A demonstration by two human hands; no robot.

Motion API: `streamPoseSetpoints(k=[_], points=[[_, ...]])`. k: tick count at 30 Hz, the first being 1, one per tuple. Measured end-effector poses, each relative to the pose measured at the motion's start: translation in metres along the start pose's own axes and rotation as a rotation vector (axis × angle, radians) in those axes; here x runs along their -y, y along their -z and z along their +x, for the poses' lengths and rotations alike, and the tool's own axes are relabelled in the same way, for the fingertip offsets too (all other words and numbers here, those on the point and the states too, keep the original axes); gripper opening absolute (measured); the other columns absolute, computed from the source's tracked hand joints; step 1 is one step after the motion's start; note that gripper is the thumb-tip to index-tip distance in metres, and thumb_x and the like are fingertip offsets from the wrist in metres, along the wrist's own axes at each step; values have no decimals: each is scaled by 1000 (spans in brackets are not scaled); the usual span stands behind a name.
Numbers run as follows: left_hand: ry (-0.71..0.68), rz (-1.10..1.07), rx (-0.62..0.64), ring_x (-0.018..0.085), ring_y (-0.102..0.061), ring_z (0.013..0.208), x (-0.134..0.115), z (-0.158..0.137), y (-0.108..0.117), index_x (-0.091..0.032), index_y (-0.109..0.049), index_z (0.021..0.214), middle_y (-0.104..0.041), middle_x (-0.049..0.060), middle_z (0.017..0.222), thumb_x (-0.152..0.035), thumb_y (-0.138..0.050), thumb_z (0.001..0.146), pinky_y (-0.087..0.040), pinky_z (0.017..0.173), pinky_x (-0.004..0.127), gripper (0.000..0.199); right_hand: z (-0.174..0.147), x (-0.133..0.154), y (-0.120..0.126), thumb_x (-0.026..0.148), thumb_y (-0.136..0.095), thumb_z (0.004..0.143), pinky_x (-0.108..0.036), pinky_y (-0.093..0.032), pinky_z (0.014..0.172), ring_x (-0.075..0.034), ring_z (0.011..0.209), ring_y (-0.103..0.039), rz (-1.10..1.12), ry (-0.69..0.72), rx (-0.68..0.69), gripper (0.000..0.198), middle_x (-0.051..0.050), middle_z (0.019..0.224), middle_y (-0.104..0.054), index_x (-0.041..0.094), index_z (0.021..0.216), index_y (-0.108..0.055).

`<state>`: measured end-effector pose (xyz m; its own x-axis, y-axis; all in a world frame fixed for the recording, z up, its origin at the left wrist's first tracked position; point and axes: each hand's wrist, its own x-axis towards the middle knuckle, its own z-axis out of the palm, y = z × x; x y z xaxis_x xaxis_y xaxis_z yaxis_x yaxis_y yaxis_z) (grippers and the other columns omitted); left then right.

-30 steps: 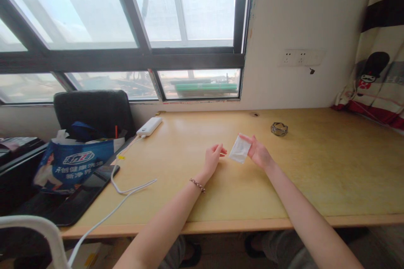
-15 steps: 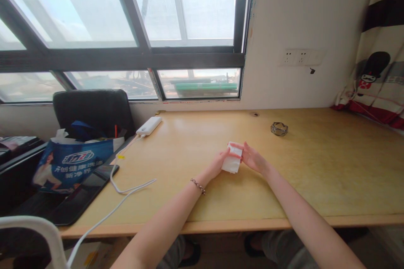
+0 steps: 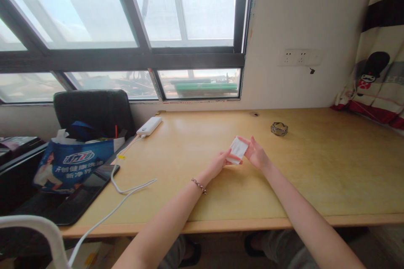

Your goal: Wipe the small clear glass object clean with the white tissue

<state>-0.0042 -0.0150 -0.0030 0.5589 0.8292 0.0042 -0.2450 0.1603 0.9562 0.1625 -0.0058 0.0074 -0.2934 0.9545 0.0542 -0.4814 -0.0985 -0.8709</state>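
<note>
Above the middle of the desk, a small white folded tissue (image 3: pixel 239 149) is tilted between my two hands. My left hand (image 3: pixel 219 164) grips its lower left part, with the fingers closed around the near edge. On the other side, my right hand (image 3: pixel 257 155) has its fingers against the upper right edge, partly behind the tissue, and its thumb stands up apart from it. A braided bracelet (image 3: pixel 198 186) circles my left wrist.
A metal ashtray-like ring (image 3: pixel 279 129) lies to the far right of my hands. At the desk's left stand a white power bank (image 3: pixel 149 126) with a white cable (image 3: pixel 135 187) and a dark tablet (image 3: pixel 91 193). A blue bag (image 3: pixel 75 164) sits on a black chair (image 3: pixel 93 109).
The tissue has turned clockwise and moved slightly up and right. My right hand has shifted a little up and right, its thumb now raised; my left fingers now lie across the tissue's lower part.
</note>
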Motion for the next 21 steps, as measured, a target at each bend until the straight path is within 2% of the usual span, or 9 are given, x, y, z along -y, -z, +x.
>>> streamPoseSetpoints(k=[8, 16, 21], points=[[-128, 30, -330, 20, -62, 66, 1, 6, 10, -9, -65, 59, -66, 10, 73, -45, -61, 65, -47, 76, 36, 36, 1, 1, 2, 52, -40, 79, -37, -32, 97, -20, 113, -45, 20, 57, -81, 46, -7, 119, -53, 19, 106, -57], [-195, 89, -555, 18, -61, 72, 6, 12, 20, -9, -66, 69, -67, 9, 74, -40, -64, 64, -49, 76, 34, 32, -1, 2, 0, 46, -46, 78, -38, -37, 93, -21, 112, -45, 14, 52, -101, 39, -3, 125, -47, 23, 107, -57], [-207, 49, -669, 17, -61, 69, 7, 12, 25, -8, -64, 65, -65, 9, 70, -40, -64, 64, -49, 76, 33, 32, -1, 2, 0, 42, -51, 76, -37, -39, 91, -21, 110, -47, 27, 97, -117, 35, -2, 122, -50, 25, 106, -57]])
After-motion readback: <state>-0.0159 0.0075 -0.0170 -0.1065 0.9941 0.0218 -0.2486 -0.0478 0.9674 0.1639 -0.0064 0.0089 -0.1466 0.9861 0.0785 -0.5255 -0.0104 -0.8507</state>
